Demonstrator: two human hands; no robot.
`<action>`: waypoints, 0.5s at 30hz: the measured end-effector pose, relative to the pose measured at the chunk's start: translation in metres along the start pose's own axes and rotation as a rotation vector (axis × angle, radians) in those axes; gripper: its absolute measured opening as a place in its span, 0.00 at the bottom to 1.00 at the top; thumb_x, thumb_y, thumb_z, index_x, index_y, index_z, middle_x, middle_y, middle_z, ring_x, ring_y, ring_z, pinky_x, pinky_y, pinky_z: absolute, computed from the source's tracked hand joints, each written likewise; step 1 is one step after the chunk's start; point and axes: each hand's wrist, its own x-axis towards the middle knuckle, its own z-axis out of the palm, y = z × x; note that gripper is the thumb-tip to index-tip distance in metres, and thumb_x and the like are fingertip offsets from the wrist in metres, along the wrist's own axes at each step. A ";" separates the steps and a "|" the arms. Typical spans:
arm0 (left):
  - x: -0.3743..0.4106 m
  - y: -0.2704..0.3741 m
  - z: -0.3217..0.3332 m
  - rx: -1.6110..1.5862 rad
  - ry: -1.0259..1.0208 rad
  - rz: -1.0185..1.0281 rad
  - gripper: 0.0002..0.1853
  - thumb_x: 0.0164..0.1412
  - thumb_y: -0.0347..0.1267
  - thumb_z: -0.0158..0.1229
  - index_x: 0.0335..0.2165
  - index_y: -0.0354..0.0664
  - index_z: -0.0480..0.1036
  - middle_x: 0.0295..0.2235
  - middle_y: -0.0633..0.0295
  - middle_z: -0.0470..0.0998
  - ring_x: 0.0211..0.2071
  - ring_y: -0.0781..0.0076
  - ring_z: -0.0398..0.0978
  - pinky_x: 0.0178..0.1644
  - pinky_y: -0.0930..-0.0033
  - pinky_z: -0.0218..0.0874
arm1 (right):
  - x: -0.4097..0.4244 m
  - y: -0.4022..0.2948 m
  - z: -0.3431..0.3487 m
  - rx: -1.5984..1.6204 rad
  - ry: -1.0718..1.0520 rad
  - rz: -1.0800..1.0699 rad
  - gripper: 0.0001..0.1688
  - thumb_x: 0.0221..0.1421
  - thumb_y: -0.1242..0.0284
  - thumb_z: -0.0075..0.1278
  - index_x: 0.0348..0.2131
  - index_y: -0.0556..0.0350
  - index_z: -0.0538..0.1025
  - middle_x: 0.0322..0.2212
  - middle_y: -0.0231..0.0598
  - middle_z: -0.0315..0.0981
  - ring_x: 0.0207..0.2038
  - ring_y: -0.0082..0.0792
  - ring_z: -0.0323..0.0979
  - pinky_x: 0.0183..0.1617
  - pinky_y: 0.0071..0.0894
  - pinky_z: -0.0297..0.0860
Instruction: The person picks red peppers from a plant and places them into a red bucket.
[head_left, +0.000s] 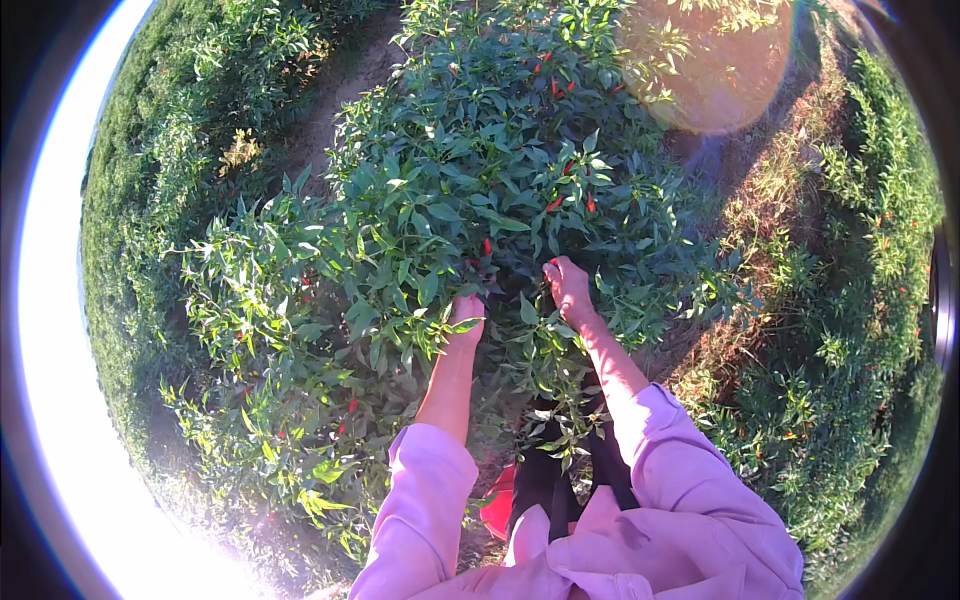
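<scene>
A dense chili pepper plant (450, 210) with green leaves and ripe red fruit fills the space before me. My left hand (469, 309) reaches into the foliage, its fingertips mostly hidden by leaves, so I cannot see what they hold. Just beyond it hangs a red chili pepper (487, 247). To the right, my right hand (570, 291) is curled at the edge of a dark gap in the leaves. Bits of red chili pepper (553, 262) show at its bent fingers. Farther up the plant hang several more red chili peppers (590, 202).
A red container (498, 504), probably a bucket, stands low beside my dark-trousered legs, partly covered. A bare soil path (341, 97) runs at the upper left. On the right, dry grass (780, 187) borders another row of pepper plants (862, 360). Leafy stems (559, 375) hang between my forearms.
</scene>
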 end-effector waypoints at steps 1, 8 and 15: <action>-0.001 0.000 0.002 0.032 -0.025 0.021 0.23 0.52 0.35 0.55 0.47 0.45 0.62 0.42 0.65 0.69 0.42 0.67 0.68 0.46 0.64 0.59 | -0.003 -0.005 -0.002 -0.165 0.081 -0.055 0.11 0.52 0.67 0.47 0.25 0.58 0.69 0.15 0.31 0.65 0.19 0.22 0.64 0.24 0.23 0.62; -0.007 0.002 0.012 0.052 0.032 0.011 0.25 0.50 0.33 0.56 0.48 0.43 0.62 0.41 0.66 0.69 0.36 0.72 0.68 0.40 0.70 0.61 | 0.008 -0.052 -0.016 0.731 -0.307 0.280 0.11 0.55 0.69 0.42 0.29 0.61 0.68 0.18 0.32 0.66 0.13 0.17 0.56 0.14 0.17 0.52; -0.012 0.004 0.019 0.081 0.089 -0.052 0.23 0.52 0.30 0.52 0.49 0.45 0.62 0.45 0.69 0.68 0.38 0.77 0.67 0.40 0.75 0.58 | 0.049 -0.072 0.028 -0.069 -0.403 -0.288 0.10 0.53 0.71 0.46 0.32 0.63 0.70 0.20 0.36 0.68 0.20 0.23 0.62 0.23 0.23 0.60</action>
